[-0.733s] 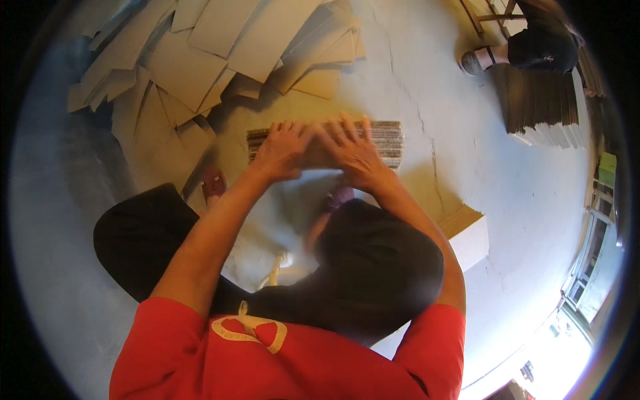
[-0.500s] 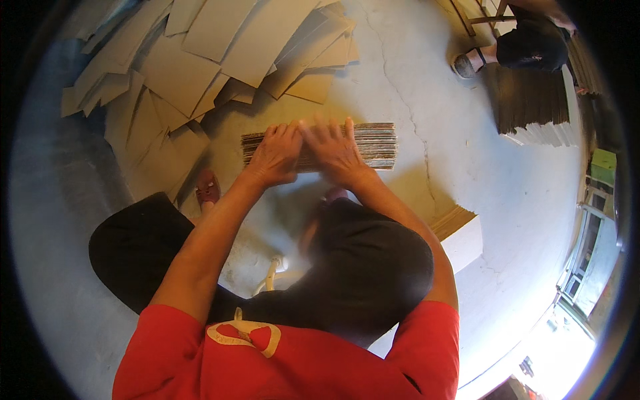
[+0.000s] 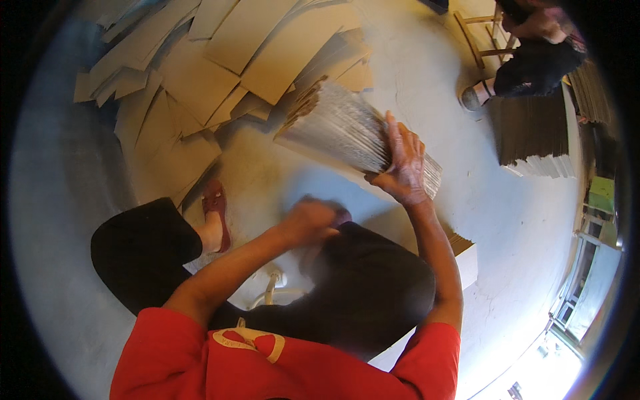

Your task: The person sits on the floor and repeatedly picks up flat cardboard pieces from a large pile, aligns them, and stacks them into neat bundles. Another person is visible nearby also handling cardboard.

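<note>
A thick stack of cardboard sheets (image 3: 340, 127) is tilted in the air in front of me, its layered edges facing up. My right hand (image 3: 405, 165) grips it near its right end, thumb on the near side and fingers on the far side. Nearer to me, apart from the stack, my left hand (image 3: 313, 219) is by my right knee. Motion smears its fingers, so their pose and anything in them cannot be made out.
Loose flat cardboard pieces (image 3: 200, 83) lie in a heap at the far left. Another cardboard stack (image 3: 465, 257) stands beside my right knee. At the far right, a person's leg (image 3: 533, 70) is near a wooden stool (image 3: 477, 40) and a tall dark stack (image 3: 533, 130).
The cardboard stack has gone from lying level under both hands to being lifted and tilted in my right hand. My left hand has come off it and moved back towards my knee.
</note>
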Demonstrator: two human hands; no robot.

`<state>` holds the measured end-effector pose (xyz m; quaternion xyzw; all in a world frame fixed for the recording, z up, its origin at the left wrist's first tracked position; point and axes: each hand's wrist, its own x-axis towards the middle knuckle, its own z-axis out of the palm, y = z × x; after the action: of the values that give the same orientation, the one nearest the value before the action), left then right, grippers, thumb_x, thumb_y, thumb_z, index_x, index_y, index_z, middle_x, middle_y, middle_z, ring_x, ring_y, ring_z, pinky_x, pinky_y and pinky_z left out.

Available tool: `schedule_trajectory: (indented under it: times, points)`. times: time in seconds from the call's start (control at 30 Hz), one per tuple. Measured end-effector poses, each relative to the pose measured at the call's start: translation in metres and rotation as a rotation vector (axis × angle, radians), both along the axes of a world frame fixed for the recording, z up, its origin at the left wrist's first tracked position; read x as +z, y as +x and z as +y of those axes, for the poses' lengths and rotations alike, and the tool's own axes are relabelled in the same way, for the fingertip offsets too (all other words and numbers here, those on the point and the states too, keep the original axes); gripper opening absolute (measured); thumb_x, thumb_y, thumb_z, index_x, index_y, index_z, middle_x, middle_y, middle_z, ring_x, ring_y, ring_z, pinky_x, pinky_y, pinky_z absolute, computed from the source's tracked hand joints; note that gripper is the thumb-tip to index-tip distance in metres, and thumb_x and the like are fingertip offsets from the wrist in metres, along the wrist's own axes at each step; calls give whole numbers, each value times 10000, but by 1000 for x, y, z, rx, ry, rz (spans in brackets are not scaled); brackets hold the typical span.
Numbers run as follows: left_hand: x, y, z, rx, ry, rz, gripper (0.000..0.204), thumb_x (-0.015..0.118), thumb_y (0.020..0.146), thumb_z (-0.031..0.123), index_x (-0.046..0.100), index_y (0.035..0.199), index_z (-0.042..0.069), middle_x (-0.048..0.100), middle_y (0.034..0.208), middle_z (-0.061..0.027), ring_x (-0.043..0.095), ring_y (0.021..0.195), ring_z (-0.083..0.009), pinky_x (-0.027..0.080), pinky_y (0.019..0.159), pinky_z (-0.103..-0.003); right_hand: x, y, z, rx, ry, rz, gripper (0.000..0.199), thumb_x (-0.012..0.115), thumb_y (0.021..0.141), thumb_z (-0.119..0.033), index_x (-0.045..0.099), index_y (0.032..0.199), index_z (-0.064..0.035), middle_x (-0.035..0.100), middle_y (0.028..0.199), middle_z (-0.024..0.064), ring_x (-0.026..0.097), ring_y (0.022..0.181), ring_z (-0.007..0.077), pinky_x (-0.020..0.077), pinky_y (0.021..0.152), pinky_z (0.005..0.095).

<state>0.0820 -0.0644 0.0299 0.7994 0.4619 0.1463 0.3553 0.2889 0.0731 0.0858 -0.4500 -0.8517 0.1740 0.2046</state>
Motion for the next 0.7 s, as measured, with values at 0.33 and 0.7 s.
schedule_trajectory:
  times: [0.33,0.7]
  points:
    - [-1,-40,84,592,-734,-949,866,849,507,87,486,1293,77,550,1202,-64,493,1135,-233,436,946,-392,20,14,-9,-181,-366,665,1290,866,415,-159,163,1493,-71,412,1376,192,428,1268,330,330,1091,396]
    - [28,-86,87,433,-422,-658,775,899,578,127,507,1241,40,591,1155,-75,568,1067,-223,531,859,-388,-25,25,-14,-84,-795,667,1208,880,548,-151,136,1499,-98,359,1458,137,387,1312,279,338,1087,383]
